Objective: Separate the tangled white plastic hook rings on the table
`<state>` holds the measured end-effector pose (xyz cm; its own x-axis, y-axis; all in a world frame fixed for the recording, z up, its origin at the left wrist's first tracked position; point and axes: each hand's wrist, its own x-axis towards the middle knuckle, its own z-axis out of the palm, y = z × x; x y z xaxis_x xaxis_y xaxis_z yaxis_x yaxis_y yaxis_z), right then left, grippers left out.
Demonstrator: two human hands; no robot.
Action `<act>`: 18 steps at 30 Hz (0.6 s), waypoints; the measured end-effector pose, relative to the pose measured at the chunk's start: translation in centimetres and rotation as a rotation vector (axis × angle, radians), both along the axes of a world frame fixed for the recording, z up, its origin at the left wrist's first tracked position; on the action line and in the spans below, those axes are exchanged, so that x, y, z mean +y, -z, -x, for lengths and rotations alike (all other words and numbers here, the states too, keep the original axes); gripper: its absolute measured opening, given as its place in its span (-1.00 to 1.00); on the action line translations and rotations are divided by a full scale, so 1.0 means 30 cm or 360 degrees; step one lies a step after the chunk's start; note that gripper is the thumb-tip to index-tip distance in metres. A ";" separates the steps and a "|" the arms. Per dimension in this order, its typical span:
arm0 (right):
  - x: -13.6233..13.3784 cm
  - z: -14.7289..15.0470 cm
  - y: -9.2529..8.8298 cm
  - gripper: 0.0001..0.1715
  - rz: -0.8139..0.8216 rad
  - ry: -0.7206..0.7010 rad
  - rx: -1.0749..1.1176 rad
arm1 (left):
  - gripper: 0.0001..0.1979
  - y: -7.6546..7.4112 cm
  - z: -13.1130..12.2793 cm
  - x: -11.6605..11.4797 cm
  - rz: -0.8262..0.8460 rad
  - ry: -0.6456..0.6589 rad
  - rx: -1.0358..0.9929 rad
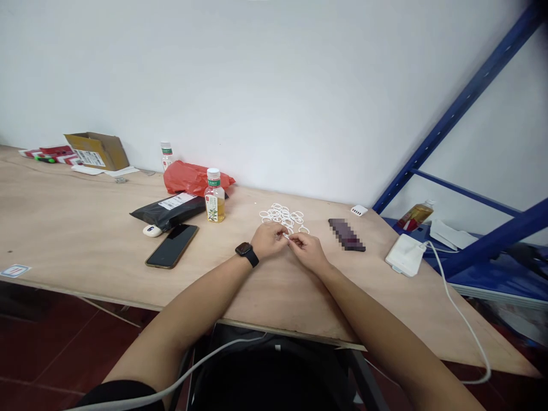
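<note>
My left hand (269, 240), with a black smartwatch (247, 254) on the wrist, and my right hand (306, 252) meet in front of a loose heap of thin white rings (282, 217). Their fingertips pinch a small white ring (285, 234) between them, at the near edge of the heap. The fingers partly hide that ring. The heap lies flat on a plywood table (85, 240), with some rings overlapping.
A black smartphone (172, 246), a yellow-drink bottle (214, 197), a black parcel (166, 211) and a red plastic bag (194, 178) lie left of my hands. To the right are a pixelated dark object (346, 234), a white charger (405, 255) with its cable, and a blue shelf frame (454, 123).
</note>
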<state>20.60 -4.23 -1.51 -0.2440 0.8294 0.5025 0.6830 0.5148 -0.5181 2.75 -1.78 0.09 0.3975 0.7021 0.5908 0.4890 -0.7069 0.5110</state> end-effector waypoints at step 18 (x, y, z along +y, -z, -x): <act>0.089 -0.114 0.025 -0.66 0.0119 0.0300 -0.0274 | -0.70 -0.021 0.050 0.022 -0.0100 -0.0031 0.0779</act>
<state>24.01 -1.56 -2.26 -0.1586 0.9017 0.4023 0.8446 0.3349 -0.4177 1.25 -1.12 0.71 0.6264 0.6811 0.3791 0.6744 -0.7174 0.1747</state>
